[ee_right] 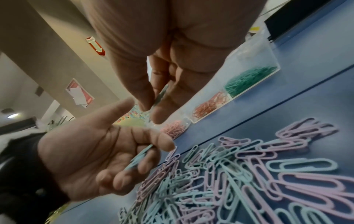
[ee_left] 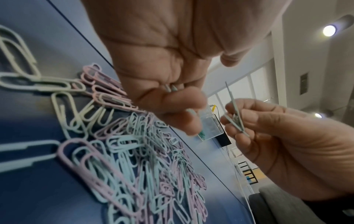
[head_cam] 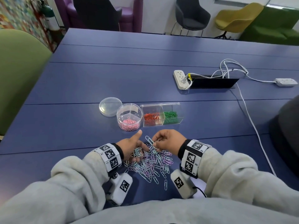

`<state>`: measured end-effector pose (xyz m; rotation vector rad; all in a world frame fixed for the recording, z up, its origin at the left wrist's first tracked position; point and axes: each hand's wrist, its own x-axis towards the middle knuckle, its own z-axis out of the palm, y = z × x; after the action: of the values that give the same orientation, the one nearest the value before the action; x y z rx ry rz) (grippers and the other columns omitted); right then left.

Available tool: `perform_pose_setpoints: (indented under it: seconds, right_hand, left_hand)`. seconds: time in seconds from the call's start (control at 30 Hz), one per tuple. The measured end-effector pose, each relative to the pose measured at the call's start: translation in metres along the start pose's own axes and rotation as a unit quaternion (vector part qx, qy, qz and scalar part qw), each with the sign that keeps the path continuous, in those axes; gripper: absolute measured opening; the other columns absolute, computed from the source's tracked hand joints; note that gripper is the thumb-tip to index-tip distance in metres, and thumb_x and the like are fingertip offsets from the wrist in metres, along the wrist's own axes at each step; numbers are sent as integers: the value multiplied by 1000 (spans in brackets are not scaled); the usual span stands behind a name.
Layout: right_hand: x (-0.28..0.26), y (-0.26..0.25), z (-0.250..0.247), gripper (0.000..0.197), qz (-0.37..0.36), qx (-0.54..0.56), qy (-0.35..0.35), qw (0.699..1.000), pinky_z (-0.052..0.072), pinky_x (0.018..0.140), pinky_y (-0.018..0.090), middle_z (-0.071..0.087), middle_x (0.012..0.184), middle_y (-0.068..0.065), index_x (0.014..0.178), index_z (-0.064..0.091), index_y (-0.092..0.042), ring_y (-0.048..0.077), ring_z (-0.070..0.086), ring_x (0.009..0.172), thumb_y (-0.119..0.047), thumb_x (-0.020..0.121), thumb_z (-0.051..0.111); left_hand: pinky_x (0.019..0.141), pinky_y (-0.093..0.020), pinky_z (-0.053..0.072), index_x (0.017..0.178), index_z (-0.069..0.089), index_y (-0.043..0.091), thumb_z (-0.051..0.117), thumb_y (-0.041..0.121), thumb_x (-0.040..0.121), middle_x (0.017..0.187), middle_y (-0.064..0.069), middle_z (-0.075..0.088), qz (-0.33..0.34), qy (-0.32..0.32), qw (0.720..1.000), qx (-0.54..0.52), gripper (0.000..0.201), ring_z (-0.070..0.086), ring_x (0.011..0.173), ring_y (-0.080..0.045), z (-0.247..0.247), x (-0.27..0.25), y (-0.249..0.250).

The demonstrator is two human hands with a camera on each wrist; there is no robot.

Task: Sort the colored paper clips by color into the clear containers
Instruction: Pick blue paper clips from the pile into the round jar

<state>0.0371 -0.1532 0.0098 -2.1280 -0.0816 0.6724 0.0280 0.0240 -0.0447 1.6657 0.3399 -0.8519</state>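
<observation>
Right hand (head_cam: 168, 139) pinches a pale blue clip (head_cam: 149, 140) above the pile (head_cam: 152, 160), lifted clear, probably to untangle it. Left hand (head_cam: 131, 147), just beside it, cups a bunch of blue clips (head_cam: 137, 153) in curled fingers, likely gathering one colour. Beyond both hands stand the tub (head_cam: 129, 117) and box (head_cam: 161, 116).

Grey fleece sleeves (head_cam: 226, 167), white wristbands (head_cam: 110, 156) (black square markers), wrist cameras (head_cam: 121, 186)
</observation>
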Motion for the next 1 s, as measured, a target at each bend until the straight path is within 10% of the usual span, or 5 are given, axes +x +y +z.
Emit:
perform_pose_setpoints:
  seconds: [0.3, 0.43, 0.73, 1.0]
  right_hand:
    - [-6, -28, 19, 31, -26, -23, -76, 996, 51, 84, 21, 66, 108, 13, 114, 60, -3, 15, 62, 93, 8, 86, 55]
    - [-13, -16, 11, 32, -16, 74, -78, 994, 51, 88, 28, 62, 89, 5, 94, 58, -9, 18, 62, 88, 17, 86, 42]
    - [-28, 46, 1, 26, 84, -317, -96, 940, 50, 78, 27, 59, 83, -9, 75, 51, -29, 12, 56, 80, -39, 74, 75]
    - [-36, 51, 12, 66, 13, -356, -121, 926, 45, 81, 28, 42, 105, -7, 115, 47, -19, 13, 46, 91, -44, 65, 82]
  left_hand:
    - [37, -18, 38, 116, 57, 10, 45, 89, 58, 100, -14, 63, -12, 17, 996, -92, 99, 61, 53, -25, 4, 5, -2]
    - [29, -13, 25, 85, 58, 7, 36, 53, 95, 74, -8, 57, -3, 14, 998, -62, 52, 48, 35, -13, -1, -1, -1]
    - [30, -14, 28, 67, 52, 10, 38, 33, 99, 66, -6, 48, -2, 71, 995, -67, 42, 45, 33, -10, -12, -4, -1]
    - [34, -15, 36, 70, 62, 7, 41, 15, 94, 71, -6, 56, -17, 94, 987, -129, 33, 50, 37, -14, -12, -10, -1]
